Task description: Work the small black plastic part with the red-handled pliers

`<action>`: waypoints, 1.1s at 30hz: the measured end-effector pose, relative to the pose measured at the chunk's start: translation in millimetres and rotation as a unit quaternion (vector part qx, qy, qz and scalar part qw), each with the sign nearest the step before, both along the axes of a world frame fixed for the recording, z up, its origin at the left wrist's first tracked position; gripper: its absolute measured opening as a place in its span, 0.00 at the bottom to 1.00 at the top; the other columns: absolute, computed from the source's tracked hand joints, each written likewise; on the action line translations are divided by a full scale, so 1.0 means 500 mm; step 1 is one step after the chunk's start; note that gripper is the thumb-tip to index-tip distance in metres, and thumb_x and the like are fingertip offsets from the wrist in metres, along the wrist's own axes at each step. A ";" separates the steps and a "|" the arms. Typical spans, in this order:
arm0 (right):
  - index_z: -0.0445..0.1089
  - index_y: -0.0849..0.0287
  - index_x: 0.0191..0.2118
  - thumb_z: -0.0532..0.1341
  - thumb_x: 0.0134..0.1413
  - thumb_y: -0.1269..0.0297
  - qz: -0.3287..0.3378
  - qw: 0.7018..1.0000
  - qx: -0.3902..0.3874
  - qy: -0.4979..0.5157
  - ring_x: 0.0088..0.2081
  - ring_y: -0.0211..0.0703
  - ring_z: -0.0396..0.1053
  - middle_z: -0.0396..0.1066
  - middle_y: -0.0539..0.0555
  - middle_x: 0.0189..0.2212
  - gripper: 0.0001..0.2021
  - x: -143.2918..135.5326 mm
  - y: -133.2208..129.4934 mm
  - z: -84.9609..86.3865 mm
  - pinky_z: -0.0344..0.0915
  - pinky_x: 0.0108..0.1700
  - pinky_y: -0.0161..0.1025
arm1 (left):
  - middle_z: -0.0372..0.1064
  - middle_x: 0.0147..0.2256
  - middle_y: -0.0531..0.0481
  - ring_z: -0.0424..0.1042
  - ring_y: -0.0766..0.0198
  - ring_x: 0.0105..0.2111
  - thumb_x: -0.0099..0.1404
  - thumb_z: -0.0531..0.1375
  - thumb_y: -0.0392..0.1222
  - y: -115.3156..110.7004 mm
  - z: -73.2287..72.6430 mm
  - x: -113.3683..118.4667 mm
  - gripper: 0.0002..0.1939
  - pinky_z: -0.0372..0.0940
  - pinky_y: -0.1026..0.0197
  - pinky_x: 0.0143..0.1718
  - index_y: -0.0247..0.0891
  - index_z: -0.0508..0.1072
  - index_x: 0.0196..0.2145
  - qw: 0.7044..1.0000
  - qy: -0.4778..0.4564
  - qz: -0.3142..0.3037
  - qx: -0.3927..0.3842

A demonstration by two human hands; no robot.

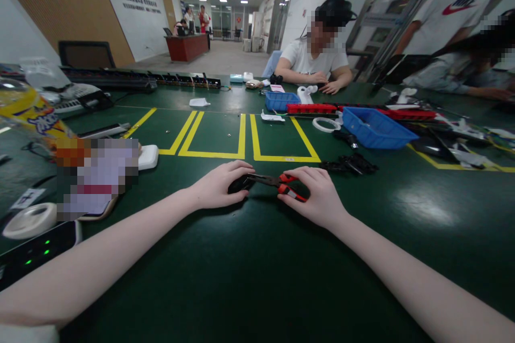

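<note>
Near the middle of the green table (241, 273), my left hand (220, 185) is closed on a small black part (238, 184). My right hand (317, 195) grips the red and black handles of a pair of pliers (292, 188). The narrow jaws of the pliers point left and meet the black part; whether they clamp it is too small to tell. Just behind my right hand lies a pile of black pieces (354, 164). Yellow tape outlines (211, 154) run across the table beyond both hands.
Two blue trays (378, 131) (281, 101), a white ring (325, 125) and red strips (311, 109) lie at the back right. On the left are a bottle (38, 118), a phone (107, 182), a tape roll (30, 221) and a white case (148, 157). People sit across the table.
</note>
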State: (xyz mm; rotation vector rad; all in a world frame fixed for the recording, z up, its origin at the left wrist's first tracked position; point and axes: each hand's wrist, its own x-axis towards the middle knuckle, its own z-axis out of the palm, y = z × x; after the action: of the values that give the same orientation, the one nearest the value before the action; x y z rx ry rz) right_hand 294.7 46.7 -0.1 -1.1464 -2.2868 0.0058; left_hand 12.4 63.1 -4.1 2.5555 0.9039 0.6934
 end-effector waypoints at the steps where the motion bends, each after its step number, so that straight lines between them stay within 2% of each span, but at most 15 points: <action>1: 0.70 0.56 0.49 0.65 0.53 0.50 -0.004 1.000 0.000 0.000 0.47 0.54 0.71 0.75 0.57 0.44 0.21 0.000 0.000 0.000 0.60 0.50 0.51 | 0.64 0.56 0.42 0.66 0.53 0.55 0.64 0.61 0.40 0.000 0.000 0.000 0.24 0.64 0.48 0.57 0.39 0.64 0.57 1.000 -0.004 0.006 0.000; 9: 0.71 0.55 0.47 0.65 0.52 0.49 -0.025 0.999 0.020 0.001 0.47 0.55 0.69 0.75 0.56 0.42 0.20 -0.001 0.001 0.002 0.57 0.53 0.54 | 0.62 0.53 0.43 0.68 0.54 0.51 0.65 0.59 0.37 0.008 -0.013 -0.004 0.08 0.66 0.48 0.54 0.38 0.70 0.43 0.999 -0.030 0.023 -0.007; 15: 0.71 0.52 0.47 0.64 0.53 0.49 -0.031 0.999 0.018 -0.007 0.46 0.56 0.69 0.75 0.56 0.42 0.19 -0.002 0.002 0.004 0.57 0.54 0.57 | 0.64 0.52 0.43 0.69 0.55 0.51 0.67 0.57 0.34 0.015 -0.018 -0.005 0.09 0.66 0.48 0.54 0.39 0.72 0.44 0.999 -0.041 -0.003 -0.011; 23: 0.70 0.53 0.48 0.64 0.53 0.49 -0.001 0.999 0.020 -0.033 0.49 0.54 0.69 0.74 0.56 0.44 0.20 0.002 0.004 -0.003 0.54 0.57 0.56 | 0.68 0.50 0.44 0.71 0.57 0.50 0.67 0.59 0.34 0.020 -0.016 -0.006 0.08 0.68 0.51 0.51 0.37 0.73 0.44 0.998 -0.041 -0.024 -0.042; 33: 0.70 0.53 0.47 0.64 0.53 0.49 0.002 0.999 0.003 -0.033 0.49 0.54 0.70 0.75 0.55 0.44 0.19 0.001 0.003 -0.002 0.52 0.60 0.58 | 0.68 0.50 0.45 0.70 0.57 0.50 0.66 0.62 0.35 0.023 -0.006 -0.009 0.07 0.67 0.49 0.52 0.38 0.75 0.42 0.993 -0.059 -0.011 -0.100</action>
State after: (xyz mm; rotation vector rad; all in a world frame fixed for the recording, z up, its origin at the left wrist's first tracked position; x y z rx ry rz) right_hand 295.4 48.3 -1.3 -1.1550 -2.3456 -0.0395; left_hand 8.0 74.6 -7.1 2.3197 0.8587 0.7023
